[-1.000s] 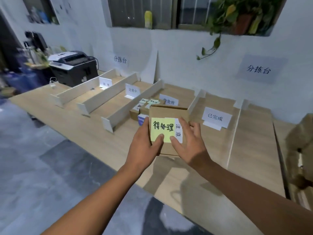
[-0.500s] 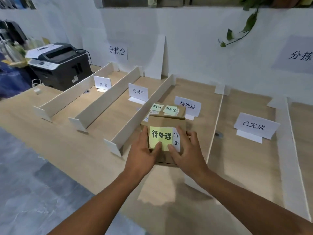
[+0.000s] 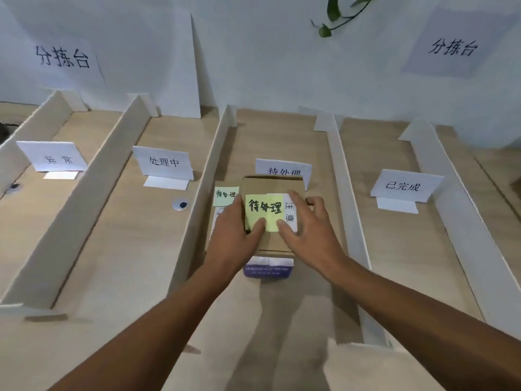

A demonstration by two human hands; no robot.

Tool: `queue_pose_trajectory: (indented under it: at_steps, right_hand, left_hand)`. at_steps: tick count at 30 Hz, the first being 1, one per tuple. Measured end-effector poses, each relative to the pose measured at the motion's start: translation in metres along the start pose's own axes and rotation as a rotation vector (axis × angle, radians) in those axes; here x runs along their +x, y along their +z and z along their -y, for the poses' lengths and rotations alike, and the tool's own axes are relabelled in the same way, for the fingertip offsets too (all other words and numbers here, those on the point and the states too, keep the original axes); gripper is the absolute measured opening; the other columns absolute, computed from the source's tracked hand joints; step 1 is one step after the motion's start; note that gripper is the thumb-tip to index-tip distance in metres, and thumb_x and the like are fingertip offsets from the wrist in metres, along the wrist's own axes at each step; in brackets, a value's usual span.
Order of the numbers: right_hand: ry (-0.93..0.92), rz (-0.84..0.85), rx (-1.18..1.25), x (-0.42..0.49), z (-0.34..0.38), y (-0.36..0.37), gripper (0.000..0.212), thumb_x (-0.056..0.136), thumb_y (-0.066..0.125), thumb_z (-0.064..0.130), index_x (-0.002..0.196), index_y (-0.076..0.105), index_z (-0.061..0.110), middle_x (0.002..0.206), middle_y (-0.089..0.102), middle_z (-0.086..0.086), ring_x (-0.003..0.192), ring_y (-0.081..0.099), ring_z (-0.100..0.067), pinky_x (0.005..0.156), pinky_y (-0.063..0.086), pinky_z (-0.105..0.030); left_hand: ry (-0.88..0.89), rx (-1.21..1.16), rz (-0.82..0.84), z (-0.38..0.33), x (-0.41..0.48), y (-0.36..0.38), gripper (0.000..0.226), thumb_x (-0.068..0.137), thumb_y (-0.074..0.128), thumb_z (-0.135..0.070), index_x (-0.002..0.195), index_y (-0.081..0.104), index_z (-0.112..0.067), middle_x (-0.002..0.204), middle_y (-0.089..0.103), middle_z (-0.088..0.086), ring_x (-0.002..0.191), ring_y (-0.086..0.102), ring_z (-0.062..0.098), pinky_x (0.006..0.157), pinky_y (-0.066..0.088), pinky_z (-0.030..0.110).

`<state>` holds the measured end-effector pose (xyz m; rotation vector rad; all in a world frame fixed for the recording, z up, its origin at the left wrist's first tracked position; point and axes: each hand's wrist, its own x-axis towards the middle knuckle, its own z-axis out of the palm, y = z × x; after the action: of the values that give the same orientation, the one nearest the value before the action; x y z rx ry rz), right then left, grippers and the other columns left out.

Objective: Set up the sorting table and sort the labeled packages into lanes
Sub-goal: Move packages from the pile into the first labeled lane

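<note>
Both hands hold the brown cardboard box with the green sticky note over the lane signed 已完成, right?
Wrong lane. In the head view the left hand and right hand hold the brown cardboard box with the green sticky note over the lane whose white sign reads 待处理; the 已完成 sign stands one lane to the right.

cam=head, one wide-angle view | is sitting above and behind the left grip (image 3: 234, 235) and right grip (image 3: 307, 232) | is looking forward and down across the bench (image 3: 112, 249) | is facing the wall (image 3: 267, 66) beyond both grips | is framing them near, forearms entering from the bottom edge
</note>
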<state>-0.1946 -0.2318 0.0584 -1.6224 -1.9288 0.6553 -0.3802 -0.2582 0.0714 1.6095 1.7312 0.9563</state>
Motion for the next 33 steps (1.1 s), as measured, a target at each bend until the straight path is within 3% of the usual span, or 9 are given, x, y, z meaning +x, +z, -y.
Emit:
queue_pose_trajectory:
  at_steps: [7,14,17,19,22,26,29,33]
  right_hand:
    - [0.09,0.02,-0.072,0.062,-0.015,0.027,0.07,0.094,0.06,0.046,0.156,0.032,0.031,0.132,0.036,-0.004,0.124,0.048,-0.024,0.101,0.05,-0.041]
    - [0.13,0.093,-0.18,0.07,-0.049,0.068,0.068,0.097,0.057,0.042,0.157,0.032,0.023,0.135,0.041,-0.01,0.115,0.049,-0.029,0.085,0.053,-0.042]
    - [0.146,0.106,-0.183,0.073,-0.055,0.068,0.068,0.098,0.053,0.049,0.158,0.027,0.031,0.136,0.039,-0.005,0.116,0.044,-0.023,0.08,0.05,-0.033]
    - [0.139,0.14,-0.177,0.073,-0.056,0.058,0.067,0.098,0.046,0.055,0.158,0.021,0.037,0.14,0.037,-0.002,0.12,0.04,-0.024,0.087,0.047,-0.035]
    - [0.146,0.114,-0.159,0.06,-0.054,0.02,0.067,0.098,0.038,0.063,0.158,0.02,0.041,0.151,0.033,0.001,0.134,0.034,-0.026,0.103,0.04,-0.042]
    - [0.17,-0.048,-0.249,0.014,-0.06,-0.067,0.069,0.098,0.038,0.064,0.16,0.02,0.038,0.164,0.025,-0.003,0.148,0.024,-0.025,0.117,0.031,-0.044]
    - [0.257,-0.191,-0.391,-0.05,-0.081,-0.14,0.07,0.1,0.042,0.06,0.161,0.021,0.033,0.166,0.023,-0.006,0.152,0.019,-0.025,0.12,0.023,-0.041]
    - [0.44,-0.337,-0.482,-0.161,-0.113,-0.226,0.068,0.1,0.046,0.055,0.159,0.03,0.025,0.164,0.027,-0.011,0.151,0.023,-0.028,0.122,0.022,-0.041]
  left_hand:
    - [-0.029,-0.018,0.083,0.034,0.071,0.012,0.032,0.09,0.061,-0.035,0.121,0.056,-0.031,0.116,0.067,-0.013,0.108,0.061,0.01,0.091,0.054,0.043]
    - [-0.144,0.064,0.181,0.072,0.09,0.044,0.048,0.094,0.065,-0.038,0.137,0.049,-0.025,0.124,0.061,0.0,0.114,0.055,0.018,0.096,0.051,0.043]
    - [-0.183,0.082,0.189,0.073,0.095,0.047,0.048,0.094,0.065,-0.039,0.137,0.048,-0.024,0.126,0.059,0.0,0.117,0.054,0.02,0.096,0.051,0.044]
    - [-0.18,0.125,0.191,0.067,0.093,0.045,0.055,0.095,0.064,-0.038,0.142,0.043,-0.019,0.136,0.053,0.006,0.126,0.047,0.025,0.102,0.047,0.044]
    - [-0.054,0.238,0.145,0.043,0.085,0.039,0.074,0.098,0.062,-0.039,0.157,0.028,-0.01,0.16,0.03,0.012,0.147,0.024,0.031,0.119,0.028,0.046]
    - [0.303,0.29,0.205,-0.032,0.079,0.063,0.073,0.099,0.054,-0.05,0.157,0.033,-0.012,0.164,0.03,0.006,0.153,0.02,0.026,0.124,0.011,0.036]
    - [0.552,0.349,0.353,-0.1,0.058,0.113,0.081,0.096,0.044,-0.067,0.16,0.028,-0.019,0.167,0.026,0.0,0.155,0.015,0.024,0.125,0.009,0.038]
    - [0.733,0.291,0.496,-0.183,-0.008,0.181,0.088,0.092,0.039,-0.075,0.16,0.026,-0.021,0.167,0.025,-0.001,0.156,0.012,0.021,0.126,0.01,0.038]
